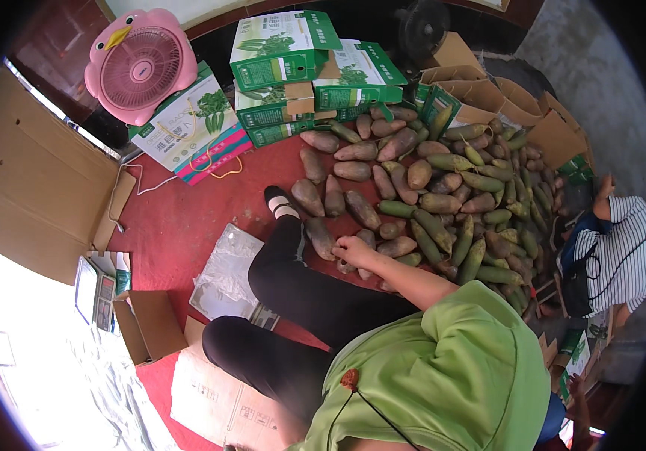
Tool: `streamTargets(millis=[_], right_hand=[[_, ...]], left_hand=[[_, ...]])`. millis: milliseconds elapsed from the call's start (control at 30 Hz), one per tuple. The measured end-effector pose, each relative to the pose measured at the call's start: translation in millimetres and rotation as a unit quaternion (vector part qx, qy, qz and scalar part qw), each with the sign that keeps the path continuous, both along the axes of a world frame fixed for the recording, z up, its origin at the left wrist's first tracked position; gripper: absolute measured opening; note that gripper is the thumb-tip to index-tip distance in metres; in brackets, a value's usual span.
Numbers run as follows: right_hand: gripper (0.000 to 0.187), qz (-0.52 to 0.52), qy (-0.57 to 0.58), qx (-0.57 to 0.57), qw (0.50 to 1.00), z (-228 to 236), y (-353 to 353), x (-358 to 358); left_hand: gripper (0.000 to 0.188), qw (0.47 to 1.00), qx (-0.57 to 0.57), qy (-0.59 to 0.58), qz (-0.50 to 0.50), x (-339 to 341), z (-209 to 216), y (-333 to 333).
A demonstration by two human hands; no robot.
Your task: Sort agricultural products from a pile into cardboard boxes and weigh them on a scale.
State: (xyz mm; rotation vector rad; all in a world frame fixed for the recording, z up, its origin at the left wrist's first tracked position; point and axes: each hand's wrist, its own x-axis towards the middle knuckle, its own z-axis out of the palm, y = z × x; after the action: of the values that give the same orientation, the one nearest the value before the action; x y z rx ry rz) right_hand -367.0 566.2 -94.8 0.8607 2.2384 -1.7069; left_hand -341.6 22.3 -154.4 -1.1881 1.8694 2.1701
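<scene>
Among the near-left radishes of a large pile (pixel 437 201), my right hand (pixel 354 252) is closed, its fingers curled around a soil-covered radish (pixel 345 267) that shows only in part below them. Another long brown radish (pixel 320 237) lies just left of the fingertips. The radishes are long and thick, some muddy brown and others green. At the lower edge a piece of my left forearm (pixel 287 427) shows beside the green shirt; the left hand itself is out of the picture.
Green-and-white cartons (pixel 282 56) are stacked behind the pile, beside a pink fan (pixel 143 68). A digital scale (pixel 101 301) and an open brown box (pixel 150 327) stand at left. White plastic (pixel 229 270) lies by my legs. A person in a striped shirt (pixel 616 248) is at right.
</scene>
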Motion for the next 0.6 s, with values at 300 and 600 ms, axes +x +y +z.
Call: streamTargets(millis=[300,600], right_hand=[[0.019,-0.006,0.011,0.018,1.000,-27,14,-4],[0.019,-0.023,0.099,0.055,0.993,-20,49,-58]], left_hand=[[0.033,0.996,-0.076,0.035,-0.025,4,7,-16],[0.032,0.984,-0.146,0.065,-0.083,-20,13,-5]])
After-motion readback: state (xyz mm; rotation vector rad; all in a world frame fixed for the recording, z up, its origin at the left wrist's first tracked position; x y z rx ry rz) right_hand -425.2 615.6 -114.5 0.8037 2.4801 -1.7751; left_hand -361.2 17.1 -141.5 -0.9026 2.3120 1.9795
